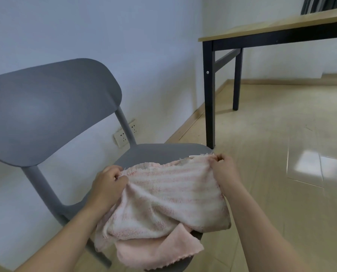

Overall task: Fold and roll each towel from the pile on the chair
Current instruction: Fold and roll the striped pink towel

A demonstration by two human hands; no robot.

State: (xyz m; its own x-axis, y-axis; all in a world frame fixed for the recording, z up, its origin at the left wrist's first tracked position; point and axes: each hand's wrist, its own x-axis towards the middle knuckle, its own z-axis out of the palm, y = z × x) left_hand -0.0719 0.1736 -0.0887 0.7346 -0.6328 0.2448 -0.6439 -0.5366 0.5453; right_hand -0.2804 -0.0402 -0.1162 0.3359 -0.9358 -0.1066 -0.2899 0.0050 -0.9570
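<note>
A pale pink-and-white striped towel (169,195) is stretched out above the seat of a grey plastic chair (52,107). My left hand (108,186) pinches its near-left corner. At the far-right corner, my right hand (223,169) pinches the cloth too. The lower half of this towel sags onto a plain pink towel (159,250) that lies crumpled on the seat's front edge, partly hanging over it. How many towels lie underneath is hidden.
A wooden-topped table (271,28) with black legs stands at the back right. Light, glossy floor (281,144) spreads to the right of the chair. A white wall with a socket plate (122,137) runs behind the chair.
</note>
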